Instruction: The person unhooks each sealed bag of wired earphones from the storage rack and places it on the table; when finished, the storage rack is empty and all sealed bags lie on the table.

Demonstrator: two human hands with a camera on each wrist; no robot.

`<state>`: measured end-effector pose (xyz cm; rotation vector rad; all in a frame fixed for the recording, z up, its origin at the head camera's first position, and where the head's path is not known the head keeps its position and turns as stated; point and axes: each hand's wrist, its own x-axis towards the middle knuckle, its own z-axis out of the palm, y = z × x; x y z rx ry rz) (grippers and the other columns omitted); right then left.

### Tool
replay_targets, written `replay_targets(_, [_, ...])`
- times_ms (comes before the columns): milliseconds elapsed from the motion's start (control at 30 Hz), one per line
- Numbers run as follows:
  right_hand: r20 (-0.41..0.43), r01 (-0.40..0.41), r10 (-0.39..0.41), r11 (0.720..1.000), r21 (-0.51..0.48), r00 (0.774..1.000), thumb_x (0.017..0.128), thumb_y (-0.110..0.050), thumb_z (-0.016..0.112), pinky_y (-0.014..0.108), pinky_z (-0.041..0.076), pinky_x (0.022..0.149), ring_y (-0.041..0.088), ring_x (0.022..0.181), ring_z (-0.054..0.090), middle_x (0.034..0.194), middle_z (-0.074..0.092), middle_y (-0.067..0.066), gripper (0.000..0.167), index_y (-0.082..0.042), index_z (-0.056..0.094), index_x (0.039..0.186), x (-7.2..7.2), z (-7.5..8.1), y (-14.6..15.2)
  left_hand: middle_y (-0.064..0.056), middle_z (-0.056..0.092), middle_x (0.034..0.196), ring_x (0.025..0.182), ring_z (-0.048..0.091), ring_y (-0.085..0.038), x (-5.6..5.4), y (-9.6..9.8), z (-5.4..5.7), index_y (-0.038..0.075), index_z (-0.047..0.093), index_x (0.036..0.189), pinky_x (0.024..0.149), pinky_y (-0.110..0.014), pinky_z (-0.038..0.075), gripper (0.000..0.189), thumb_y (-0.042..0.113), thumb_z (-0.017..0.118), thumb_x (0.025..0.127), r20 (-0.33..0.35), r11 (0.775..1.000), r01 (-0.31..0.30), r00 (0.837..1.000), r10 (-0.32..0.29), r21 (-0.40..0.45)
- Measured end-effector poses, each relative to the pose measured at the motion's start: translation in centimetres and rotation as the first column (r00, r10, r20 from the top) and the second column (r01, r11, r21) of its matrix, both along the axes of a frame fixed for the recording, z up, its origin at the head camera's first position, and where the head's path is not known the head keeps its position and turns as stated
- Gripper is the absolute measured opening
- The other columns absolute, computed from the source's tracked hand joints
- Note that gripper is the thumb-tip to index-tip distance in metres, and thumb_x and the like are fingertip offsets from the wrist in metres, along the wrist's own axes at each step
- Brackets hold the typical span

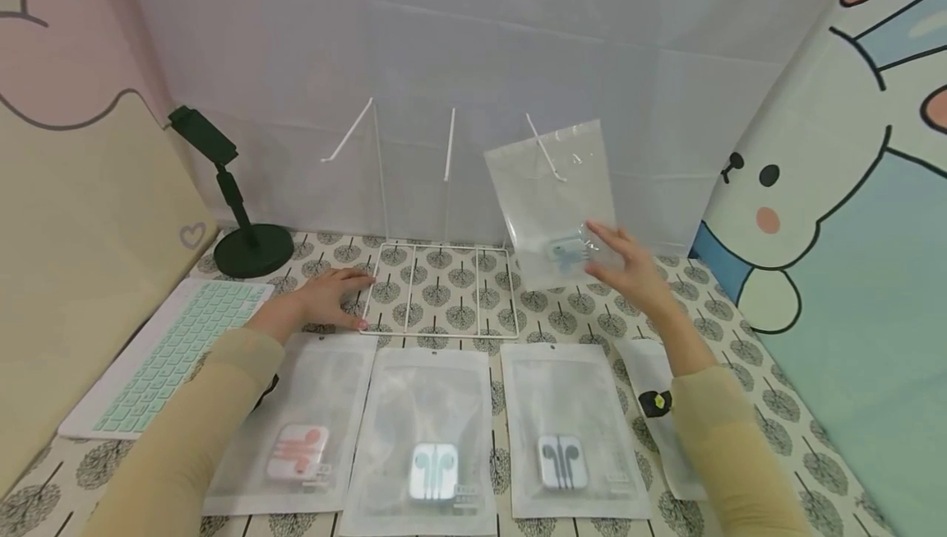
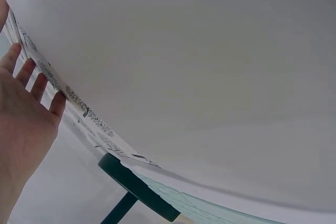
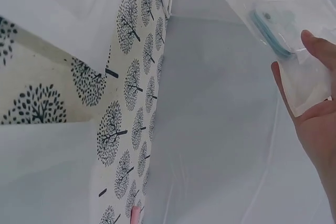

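My right hand [image 1: 629,270] pinches the lower right side of a clear plastic bag [image 1: 547,200], with the thumb on one face. Light-blue earphones [image 1: 568,251] lie low inside it; the right wrist view shows the coiled cable [image 3: 273,32]. The bag stands upright at the right prong of a white wire display rack [image 1: 447,146]; the prong shows over or through its upper part, and I cannot tell whether it is threaded on. My left hand [image 1: 325,298], thumb and fingers spread, touches the left edge of the rack's base [image 1: 422,335].
Three bagged earphone sets, pink [image 1: 299,451], light blue [image 1: 434,471] and black [image 1: 562,461], lie in front. Another bag [image 1: 684,463] is partly behind my right forearm. A keyboard [image 1: 177,356] and a dark green stand [image 1: 254,251] are on the left.
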<state>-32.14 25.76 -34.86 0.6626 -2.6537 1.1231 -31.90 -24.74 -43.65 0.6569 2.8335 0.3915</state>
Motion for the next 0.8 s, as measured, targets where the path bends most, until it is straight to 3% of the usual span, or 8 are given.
replay_targets(267, [0.037,0.061,-0.061,0.998,0.004,0.997,0.081,-0.024,0.076,0.076,0.017,0.099,0.046,0.141,0.012,0.155,0.020,0.016,0.076,-0.042,0.036,0.143,1.0,0.8,0.4,-0.021,0.024,0.152,0.135,0.015,-0.056,0.3,0.2,0.4,0.011,0.032,0.148,0.100,-0.077,0.014,0.094,0.059,0.068,0.076,0.003,1.000,-0.001,1.000,0.001,0.009])
replay_targets(533, [-0.039,0.011,-0.011,1.000,0.013,0.999,0.079,-0.017,0.077,0.074,0.017,0.102,0.050,0.138,0.017,0.151,0.031,0.016,0.076,-0.031,0.039,0.144,1.8,1.4,1.2,-0.022,0.026,0.151,0.134,0.018,-0.056,0.5,0.4,0.5,0.009,0.033,0.147,0.100,-0.076,0.016,0.094,0.058,0.069,0.076,-0.007,1.000,0.011,1.000,-0.010,0.011])
replay_targets(800, [-0.023,0.003,-0.001,0.998,0.065,1.000,0.080,-0.017,0.076,0.074,0.023,0.099,0.048,0.135,0.026,0.150,0.033,0.017,0.075,-0.032,0.041,0.144,3.0,2.5,2.0,-0.022,0.026,0.151,0.134,0.018,-0.055,0.4,0.3,0.5,0.009,0.033,0.147,0.099,-0.076,0.016,0.093,0.058,0.069,0.076,-0.008,1.000,0.015,1.000,-0.015,0.012])
